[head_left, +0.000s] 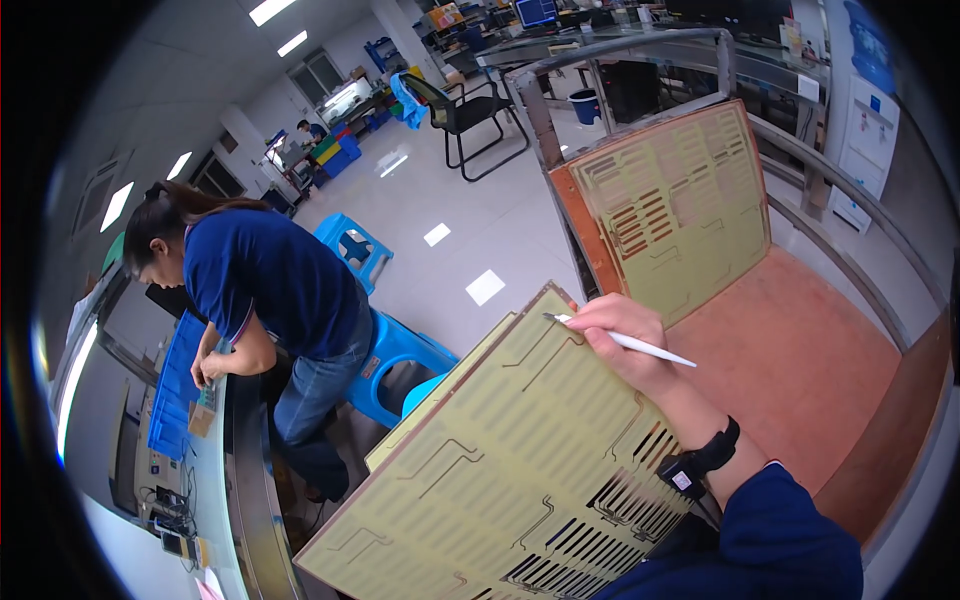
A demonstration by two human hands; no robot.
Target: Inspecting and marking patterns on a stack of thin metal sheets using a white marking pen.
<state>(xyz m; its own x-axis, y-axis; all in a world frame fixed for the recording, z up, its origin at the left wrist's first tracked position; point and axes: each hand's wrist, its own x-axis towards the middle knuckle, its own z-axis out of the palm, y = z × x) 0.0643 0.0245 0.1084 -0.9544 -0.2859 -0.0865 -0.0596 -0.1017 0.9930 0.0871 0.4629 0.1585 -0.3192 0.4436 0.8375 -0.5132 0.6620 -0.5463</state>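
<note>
My right hand (625,335) grips a slim white-handled tool (650,348) that tapers to a point at its rear end. The tool's small dark tip (551,317) is at the upper corner of a large yellow-green circuit panel (500,400); whether it touches the surface I cannot tell. Dark angled traces and rows of slots mark this tilted panel. Another panel's edge (400,440) shows behind it on the left. My right wrist wears a black strap with a small device (685,475). No part of my left hand shows.
A second patterned panel (690,210) leans upright on a metal-framed cart (640,48) with a reddish-brown base (800,340). At left, a co-worker (270,280) sits on a blue stool (390,365), working at a bench beside a blue bin (175,390). A black chair (470,110) stands farther back.
</note>
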